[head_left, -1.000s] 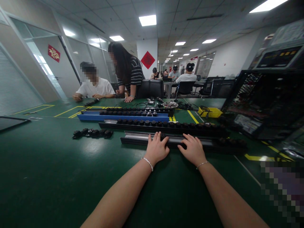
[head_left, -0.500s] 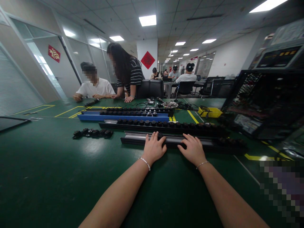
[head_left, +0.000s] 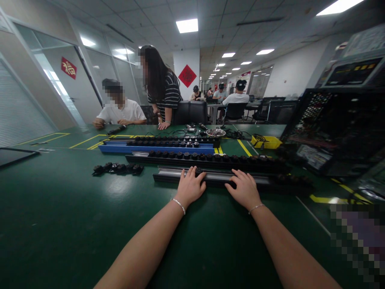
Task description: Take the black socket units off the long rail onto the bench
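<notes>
A long black rail (head_left: 216, 176) with a silvery channel lies across the green table in front of me. My left hand (head_left: 191, 186) is over its left half, with the fingers and thumb about a small black module (head_left: 199, 171) in the channel; their exact contact is partly hidden. My right hand (head_left: 244, 188) grips the rail farther right, fingers over the top and thumb on the near side. More dark modules (head_left: 288, 179) sit at the rail's right end. Several loose black modules (head_left: 118, 169) lie in a row to the left.
Behind my rail lie another black rail full of round modules (head_left: 195, 157) and a blue rail (head_left: 156, 149). A yellow tray (head_left: 266, 141), a metal dish (head_left: 215, 133) and an open computer case (head_left: 331, 128) stand rightward. Two people are across the table.
My left hand has slid a little left along the rail, and the small black module has shifted with it. My right hand stays put. The standing co-worker has drawn one hand off the table.
</notes>
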A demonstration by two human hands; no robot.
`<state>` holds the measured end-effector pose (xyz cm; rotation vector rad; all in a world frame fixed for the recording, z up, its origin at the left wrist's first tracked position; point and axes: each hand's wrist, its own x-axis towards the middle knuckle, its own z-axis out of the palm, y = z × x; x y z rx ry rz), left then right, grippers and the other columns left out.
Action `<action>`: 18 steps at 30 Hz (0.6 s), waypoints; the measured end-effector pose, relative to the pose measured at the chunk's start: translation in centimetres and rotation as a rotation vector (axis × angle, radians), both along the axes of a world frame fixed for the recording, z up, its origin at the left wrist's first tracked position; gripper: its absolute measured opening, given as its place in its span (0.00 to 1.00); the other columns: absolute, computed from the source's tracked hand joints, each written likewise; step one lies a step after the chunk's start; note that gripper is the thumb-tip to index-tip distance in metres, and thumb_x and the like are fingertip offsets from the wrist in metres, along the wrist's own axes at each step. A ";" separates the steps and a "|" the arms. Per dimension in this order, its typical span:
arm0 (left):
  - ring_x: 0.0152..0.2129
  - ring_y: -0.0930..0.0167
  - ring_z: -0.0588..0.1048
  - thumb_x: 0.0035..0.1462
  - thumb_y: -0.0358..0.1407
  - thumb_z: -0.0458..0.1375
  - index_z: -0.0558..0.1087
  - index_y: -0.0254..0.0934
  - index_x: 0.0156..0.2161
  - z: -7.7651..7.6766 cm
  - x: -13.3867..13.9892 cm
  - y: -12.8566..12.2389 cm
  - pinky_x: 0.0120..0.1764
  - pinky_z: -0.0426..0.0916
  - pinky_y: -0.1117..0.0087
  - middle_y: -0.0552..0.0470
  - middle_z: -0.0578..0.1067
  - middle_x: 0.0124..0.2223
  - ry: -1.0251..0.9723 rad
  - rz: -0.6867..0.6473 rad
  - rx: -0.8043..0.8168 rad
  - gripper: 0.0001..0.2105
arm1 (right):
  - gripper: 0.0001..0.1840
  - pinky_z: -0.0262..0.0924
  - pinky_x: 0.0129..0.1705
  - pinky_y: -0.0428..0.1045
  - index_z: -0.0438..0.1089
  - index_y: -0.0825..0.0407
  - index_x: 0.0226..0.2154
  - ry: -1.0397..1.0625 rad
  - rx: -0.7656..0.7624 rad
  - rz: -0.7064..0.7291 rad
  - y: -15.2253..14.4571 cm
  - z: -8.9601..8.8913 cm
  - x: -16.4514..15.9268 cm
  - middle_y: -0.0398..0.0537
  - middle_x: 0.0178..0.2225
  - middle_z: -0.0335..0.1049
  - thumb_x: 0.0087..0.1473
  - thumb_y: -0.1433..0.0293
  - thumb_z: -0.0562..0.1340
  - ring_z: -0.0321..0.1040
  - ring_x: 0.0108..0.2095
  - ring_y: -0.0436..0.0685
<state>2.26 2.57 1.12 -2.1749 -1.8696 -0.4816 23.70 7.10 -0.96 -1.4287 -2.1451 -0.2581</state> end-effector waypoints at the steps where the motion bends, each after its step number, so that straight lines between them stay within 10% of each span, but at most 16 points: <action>1: 0.59 0.62 0.56 0.59 0.43 0.47 0.64 0.49 0.55 0.0 -0.1 0.0 0.58 0.48 0.51 0.47 0.61 0.61 0.000 0.002 0.001 0.19 | 0.13 0.46 0.57 0.62 0.71 0.50 0.29 -0.001 -0.005 -0.002 0.0 0.0 0.0 0.52 0.53 0.65 0.50 0.60 0.56 0.57 0.56 0.62; 18: 0.58 0.62 0.58 0.60 0.43 0.46 0.65 0.49 0.55 -0.7 -2.2 0.2 0.57 0.51 0.52 0.46 0.64 0.59 0.033 -0.018 0.073 0.18 | 0.12 0.47 0.56 0.62 0.71 0.51 0.29 0.001 0.007 -0.003 0.0 0.1 -0.1 0.52 0.52 0.66 0.49 0.61 0.57 0.58 0.55 0.63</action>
